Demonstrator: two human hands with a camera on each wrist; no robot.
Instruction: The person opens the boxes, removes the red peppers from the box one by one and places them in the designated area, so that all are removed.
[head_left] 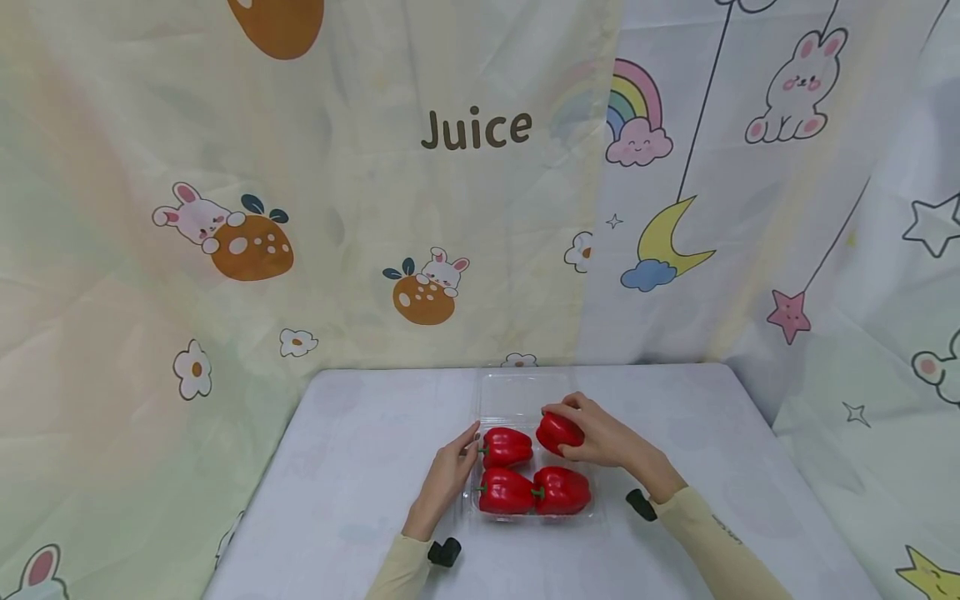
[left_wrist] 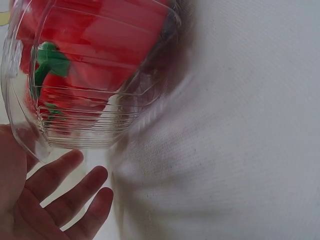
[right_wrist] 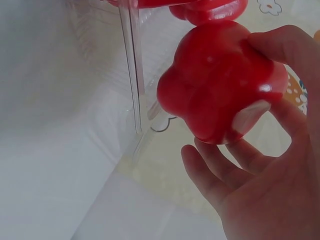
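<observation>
arrangement of red peppers, a clear box and two hands on a tabletop (head_left: 675,408). the right hand (head_left: 597,433) grasped the held pepper (head_left: 558,432), thumb on one side and fingers on the other, at the far right quarter of the clear box (head_left: 528,518); whether that pepper touched the box floor could not be told. the left hand (head_left: 448,465) was released, its visible fingers extended at the left wall of the box; any thumb pressure there could not be made out. the lid (head_left: 525,396) lay folded back on the far side. three further fruits rested inside on their sides, stems to the left: the far left pepper (head_left: 508,447), the near left pepper (head_left: 505,492) and the near right pepper (head_left: 564,490).

the decisive relation was that of the held pepper to its neighbours: it stood just right of the far left pepper and beyond the near right pepper. its lobed base faced the right wrist view and its stem was hidden, so its long axis was judged to run roughly left to right. the right hand was the nearer; the left lay across the far left pepper from it.
</observation>
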